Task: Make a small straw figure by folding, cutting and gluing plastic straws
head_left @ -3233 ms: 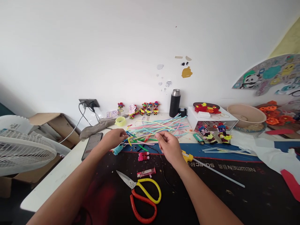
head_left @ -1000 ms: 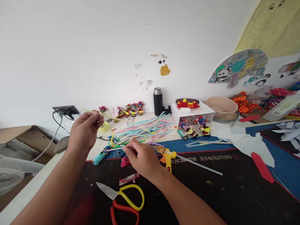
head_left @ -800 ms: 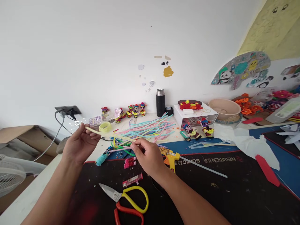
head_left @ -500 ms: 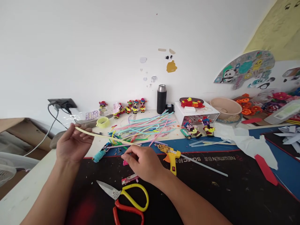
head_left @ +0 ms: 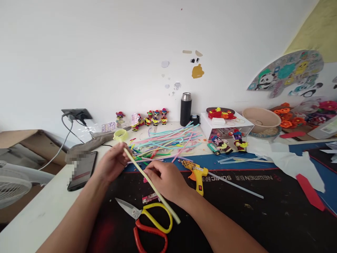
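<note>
A pale yellow pipe cleaner (head_left: 163,201) slants from upper left to lower right in front of me. My left hand (head_left: 112,162) pinches its upper end between thumb and fingers. Partway along it, my right hand (head_left: 165,179) has curled fingers closed at the stem; the fingertips are partly hidden. Below the hands lie scissors (head_left: 135,213) with one yellow and one red handle, and the stem's free end passes over the yellow one. A pink lighter (head_left: 149,198) rests beside them. Behind the hands spreads a pile of coloured pipe cleaners (head_left: 168,138).
Right of my right hand lies a yellow glue gun (head_left: 199,177) with a glue stick. A phone (head_left: 83,172) is on the left. Farther back stand small figures (head_left: 156,117), a black flask (head_left: 186,110), a white box (head_left: 228,126) and a beige bowl (head_left: 260,119).
My left hand has moved right, closer to my right hand. The pipe cleaner has swung from nearly level to a steep slant, its free end now over the scissors. The view has shifted slightly left.
</note>
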The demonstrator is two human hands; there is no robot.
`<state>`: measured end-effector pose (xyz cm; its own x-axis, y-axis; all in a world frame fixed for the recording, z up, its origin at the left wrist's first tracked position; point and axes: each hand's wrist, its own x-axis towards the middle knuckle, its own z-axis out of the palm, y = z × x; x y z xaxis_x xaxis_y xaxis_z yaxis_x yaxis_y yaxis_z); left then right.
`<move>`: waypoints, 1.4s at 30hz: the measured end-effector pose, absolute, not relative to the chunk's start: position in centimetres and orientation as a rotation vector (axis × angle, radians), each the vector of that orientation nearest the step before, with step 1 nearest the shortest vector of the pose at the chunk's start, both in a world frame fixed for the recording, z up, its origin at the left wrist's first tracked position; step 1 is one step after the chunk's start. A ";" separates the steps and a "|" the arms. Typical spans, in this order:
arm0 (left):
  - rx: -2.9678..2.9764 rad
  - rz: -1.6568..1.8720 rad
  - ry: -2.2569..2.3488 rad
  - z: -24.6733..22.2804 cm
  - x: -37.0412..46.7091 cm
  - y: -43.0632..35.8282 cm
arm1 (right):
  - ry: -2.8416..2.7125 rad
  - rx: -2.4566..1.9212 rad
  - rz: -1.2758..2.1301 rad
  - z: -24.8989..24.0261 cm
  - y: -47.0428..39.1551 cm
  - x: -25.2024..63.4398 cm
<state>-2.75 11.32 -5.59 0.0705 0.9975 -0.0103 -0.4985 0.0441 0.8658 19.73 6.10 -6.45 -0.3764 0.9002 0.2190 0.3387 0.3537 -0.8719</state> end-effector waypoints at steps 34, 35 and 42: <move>1.114 1.080 0.865 -6.1 0.2 9.3 | -1.679 -1.019 1.437 -7.9 6.8 19.9; 1.127 1.070 0.869 -6.1 0.2 9.3 | -1.670 -1.018 1.428 -7.9 6.9 20.0; 1.405 1.083 1.037 -5.8 -0.6 9.5 | -1.417 -1.069 1.409 -6.6 7.5 20.7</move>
<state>-0.55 9.53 -5.80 0.2199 0.9721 0.0810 0.0391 -0.0918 0.9950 20.70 7.48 -6.62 -0.2753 0.9613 -0.0013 0.0068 0.0006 -1.0000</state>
